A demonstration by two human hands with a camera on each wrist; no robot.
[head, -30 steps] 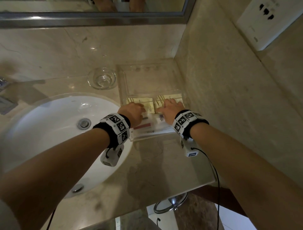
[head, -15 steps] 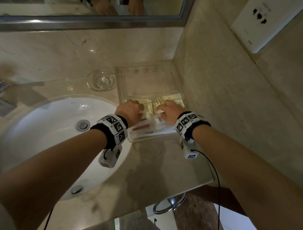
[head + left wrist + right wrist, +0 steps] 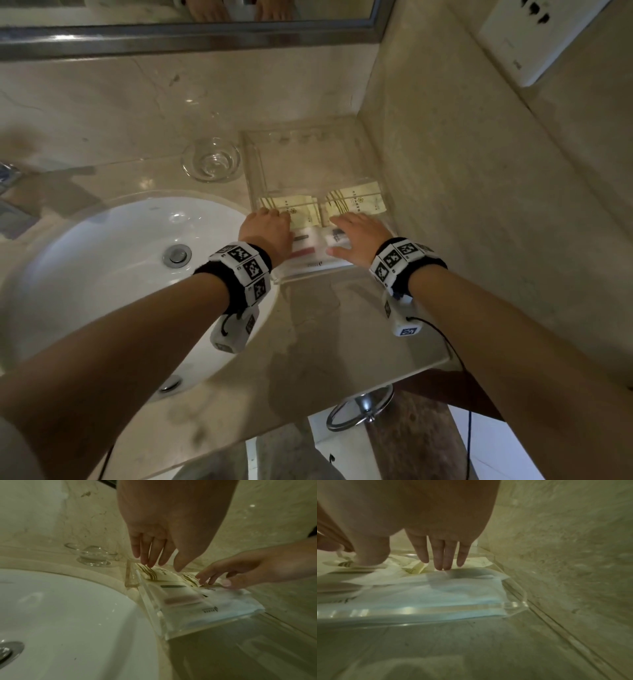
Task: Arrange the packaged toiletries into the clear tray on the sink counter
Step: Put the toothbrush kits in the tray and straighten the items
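Observation:
A clear acrylic tray (image 3: 308, 150) (image 3: 159, 616) (image 3: 513, 604) sits in the counter's back right corner. Two cream packets with gold stripes (image 3: 359, 200) (image 3: 152, 573) lie side by side in its middle. White and clear packets (image 3: 310, 253) (image 3: 187, 599) (image 3: 436, 595) fill its near end. My left hand (image 3: 265, 228) (image 3: 150, 555) hovers with straight fingers over the left cream packet. My right hand (image 3: 358, 236) (image 3: 441, 559) lies flat, its fingertips touching the white packets; in the left wrist view that right hand (image 3: 223, 577) shows spread fingers.
A white sink basin (image 3: 113, 274) with a metal drain (image 3: 177, 255) lies to the left. A small glass dish (image 3: 211, 162) stands left of the tray. Marble walls (image 3: 479, 205) close the right and back. A mirror (image 3: 185, 31) hangs above.
Both hands have slid slightly toward the tray's near end and flattened out; more of the two cream packets shows beyond the fingers.

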